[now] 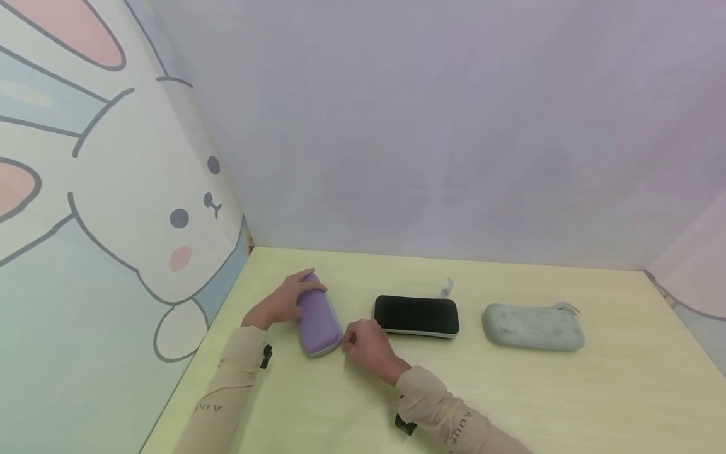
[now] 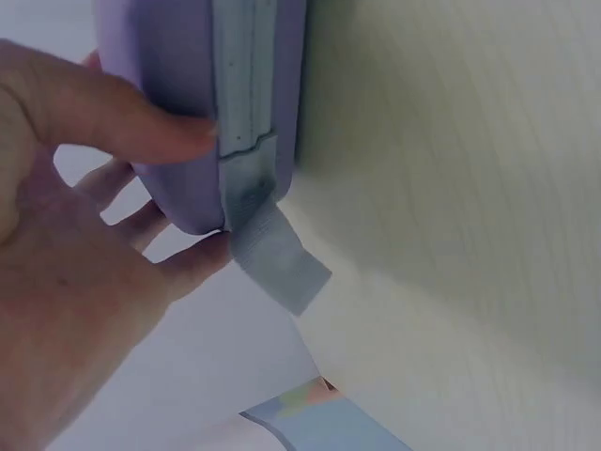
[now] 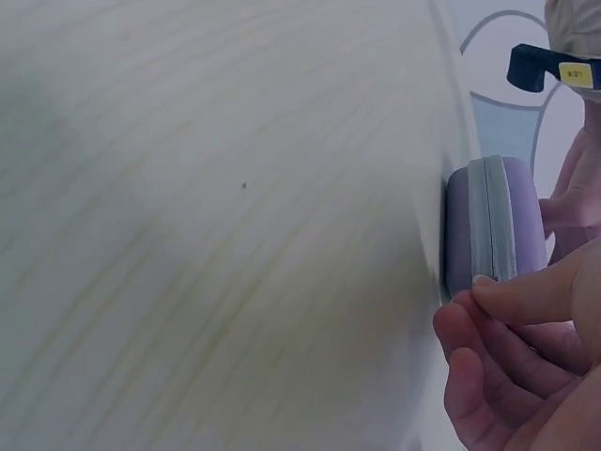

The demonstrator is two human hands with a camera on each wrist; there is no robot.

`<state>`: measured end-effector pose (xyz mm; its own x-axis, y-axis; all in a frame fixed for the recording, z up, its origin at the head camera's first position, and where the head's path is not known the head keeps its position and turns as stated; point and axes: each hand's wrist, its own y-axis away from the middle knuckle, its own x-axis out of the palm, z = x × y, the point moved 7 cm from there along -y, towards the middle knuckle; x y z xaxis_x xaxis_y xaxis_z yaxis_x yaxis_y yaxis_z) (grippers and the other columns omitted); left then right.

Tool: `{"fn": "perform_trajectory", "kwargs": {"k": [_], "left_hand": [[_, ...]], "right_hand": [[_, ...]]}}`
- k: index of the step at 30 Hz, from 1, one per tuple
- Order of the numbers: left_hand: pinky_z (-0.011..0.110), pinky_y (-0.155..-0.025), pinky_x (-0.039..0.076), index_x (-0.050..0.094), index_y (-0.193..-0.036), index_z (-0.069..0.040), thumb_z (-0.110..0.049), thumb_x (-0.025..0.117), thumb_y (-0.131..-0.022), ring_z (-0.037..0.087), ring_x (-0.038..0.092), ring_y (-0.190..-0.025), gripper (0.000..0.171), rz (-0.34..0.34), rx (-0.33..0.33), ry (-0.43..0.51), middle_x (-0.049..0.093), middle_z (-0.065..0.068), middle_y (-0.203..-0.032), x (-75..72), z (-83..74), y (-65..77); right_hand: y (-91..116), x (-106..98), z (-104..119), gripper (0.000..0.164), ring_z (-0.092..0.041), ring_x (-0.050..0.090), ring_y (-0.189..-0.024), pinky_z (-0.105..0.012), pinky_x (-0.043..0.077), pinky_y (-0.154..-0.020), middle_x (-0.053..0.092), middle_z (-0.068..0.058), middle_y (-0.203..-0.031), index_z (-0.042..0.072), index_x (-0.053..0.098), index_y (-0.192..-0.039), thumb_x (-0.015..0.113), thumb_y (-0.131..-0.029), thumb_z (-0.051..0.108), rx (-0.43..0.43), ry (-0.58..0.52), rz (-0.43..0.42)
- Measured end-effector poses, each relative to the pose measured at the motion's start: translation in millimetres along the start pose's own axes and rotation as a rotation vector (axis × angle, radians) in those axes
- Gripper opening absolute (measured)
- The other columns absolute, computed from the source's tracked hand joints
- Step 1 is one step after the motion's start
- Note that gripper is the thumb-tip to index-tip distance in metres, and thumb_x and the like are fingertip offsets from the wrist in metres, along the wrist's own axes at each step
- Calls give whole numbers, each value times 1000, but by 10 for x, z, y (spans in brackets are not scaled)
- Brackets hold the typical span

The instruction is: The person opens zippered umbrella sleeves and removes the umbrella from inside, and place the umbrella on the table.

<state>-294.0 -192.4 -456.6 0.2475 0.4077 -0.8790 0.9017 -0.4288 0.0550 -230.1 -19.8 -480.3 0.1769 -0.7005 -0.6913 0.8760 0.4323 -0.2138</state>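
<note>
A purple zippered case (image 1: 319,318) with a grey zipper band (image 3: 492,221) lies on the table at the left. My left hand (image 1: 282,301) grips its far end, the thumb on the near side and the fingers around the end. A grey fabric tab (image 2: 277,258) sticks out from that end in the left wrist view. At the case's near right corner, my right hand (image 1: 370,345) pinches with thumb and forefinger against the zipper. Its fingertips mostly hide the zipper pull there. Along the visible stretches, the zipper band looks closed.
A black case (image 1: 416,314) with a pale edge lies right of the purple one, with a whitish strap (image 1: 447,288) behind it. Farther right is a grey-green case (image 1: 533,326). A plain wall panel (image 1: 431,139) stands behind the pale table (image 1: 624,403); a rabbit-print panel (image 1: 136,189) borders the left.
</note>
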Motion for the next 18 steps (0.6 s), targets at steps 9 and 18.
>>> {"fn": "perform_trajectory", "kwargs": {"k": [9, 18], "left_hand": [[52, -87, 41, 63, -118, -18, 18, 54, -52, 46, 33, -125, 75, -29, 40, 55, 32, 21, -145, -23, 122, -29], [53, -88, 41, 63, -118, -17, 10, 58, -50, 45, 38, -123, 74, -32, 56, 124, 34, 25, -142, -40, 269, -4]], "right_hand": [[15, -72, -18, 11, -5, 55, -64, -21, 44, -58, 63, 6, -66, 9, 69, -68, 70, -72, -2, 14, -14, -24], [7, -78, -66, 11, -5, 55, -62, -22, 45, -57, 62, 6, -65, 9, 69, -69, 71, -73, -1, 52, -18, -49]]}}
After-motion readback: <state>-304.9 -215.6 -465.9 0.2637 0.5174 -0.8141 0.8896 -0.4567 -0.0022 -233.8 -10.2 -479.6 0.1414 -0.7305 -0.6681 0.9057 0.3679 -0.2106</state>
